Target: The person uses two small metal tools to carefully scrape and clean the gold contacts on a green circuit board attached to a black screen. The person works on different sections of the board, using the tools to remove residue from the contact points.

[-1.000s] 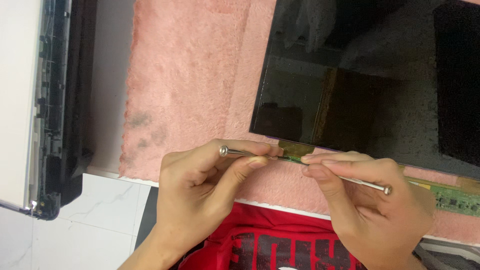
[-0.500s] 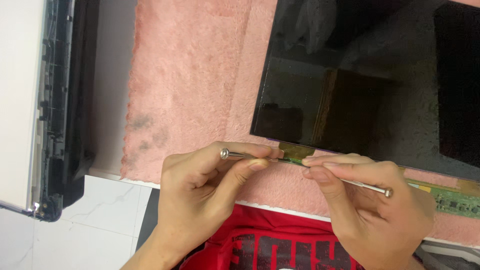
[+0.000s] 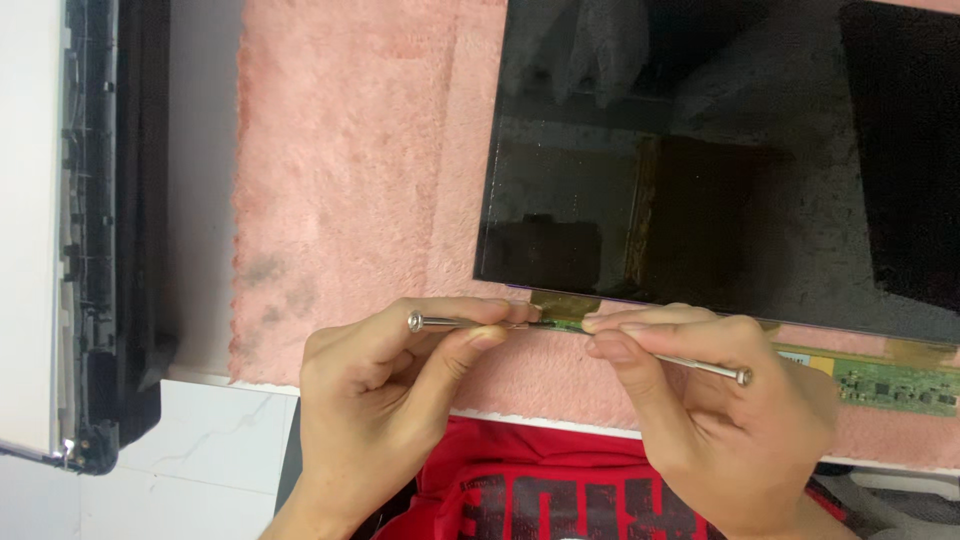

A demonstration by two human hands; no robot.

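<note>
Left hand [image 3: 385, 400] pinches one thin metal tool [image 3: 465, 322], right hand [image 3: 720, 400] another [image 3: 700, 367], tips meeting at the flex strip [image 3: 565, 305] under the dark panel [image 3: 720, 160] on pink cloth [image 3: 350, 180]. Best pry gently, keeping both tips flat.

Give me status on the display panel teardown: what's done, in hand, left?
Done: the bare black glass display panel lies on the pink fuzzy mat, with the black plastic bezel frame set aside. In hand: left hand and right hand each work a thin metal tool at the panel's lower edge. Left: the green circuit strip looks attached.
</note>
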